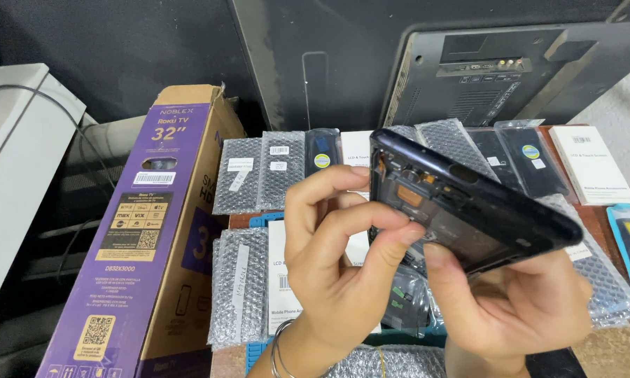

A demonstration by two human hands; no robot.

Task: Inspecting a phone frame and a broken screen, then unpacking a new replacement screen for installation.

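Hands gripping phone frame edges, parts crowding

The desk is brown, bare only near its right edge. Bubble-wrap packets and white boxes lie in rows along its far edge. More packets sit by the left edge. A blue mat shows at the near edge.
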